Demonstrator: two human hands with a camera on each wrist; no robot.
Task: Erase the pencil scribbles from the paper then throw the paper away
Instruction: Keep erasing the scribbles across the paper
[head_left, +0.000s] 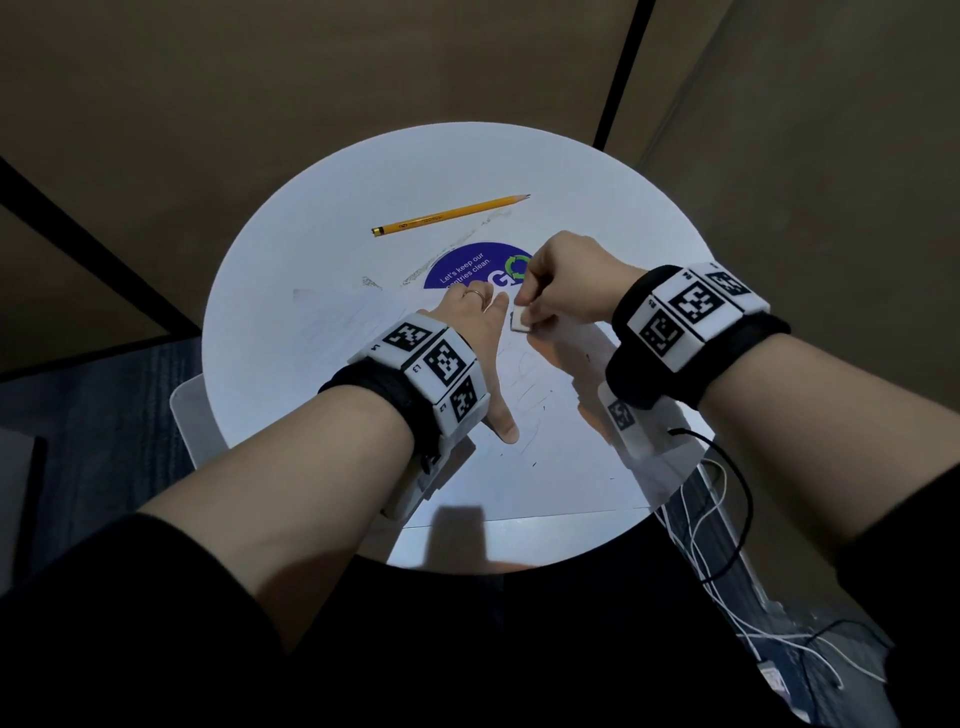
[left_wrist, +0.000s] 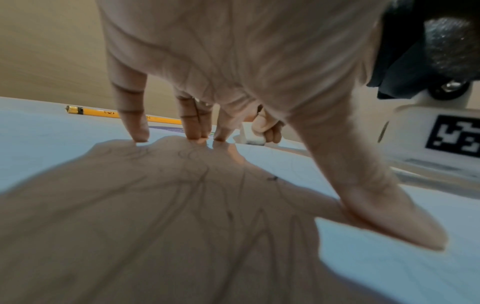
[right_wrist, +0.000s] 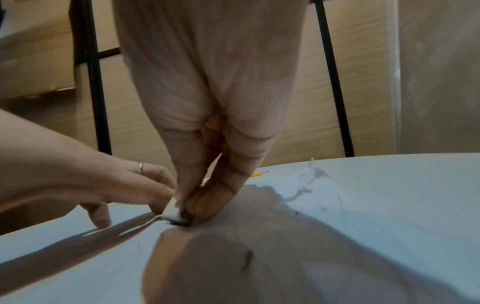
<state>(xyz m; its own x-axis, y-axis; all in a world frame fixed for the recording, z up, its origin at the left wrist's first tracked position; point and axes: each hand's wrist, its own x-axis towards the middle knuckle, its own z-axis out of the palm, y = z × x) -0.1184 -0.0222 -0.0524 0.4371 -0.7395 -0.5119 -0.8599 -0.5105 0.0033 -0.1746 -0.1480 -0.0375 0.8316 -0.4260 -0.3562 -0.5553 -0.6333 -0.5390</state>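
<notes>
A white sheet of paper (head_left: 545, 467) lies on the round white table (head_left: 311, 218), with faint pencil scribbles (head_left: 524, 384) near its middle. My left hand (head_left: 480, 338) is spread flat on the sheet, fingertips (left_wrist: 140, 135) and thumb pressing it down. My right hand (head_left: 540, 301) pinches a small white eraser (head_left: 519, 319) between thumb and fingers. The eraser's dirty end (right_wrist: 179, 218) touches the paper just beside the left fingers. Dark pencil lines (left_wrist: 207, 185) run under the left palm.
A yellow pencil (head_left: 452, 214) lies on the far side of the table, beyond a round blue sticker (head_left: 467, 265). Eraser crumbs (head_left: 457, 244) trail near the sticker. White and black cables (head_left: 717, 519) hang off the right edge. Beige walls stand behind.
</notes>
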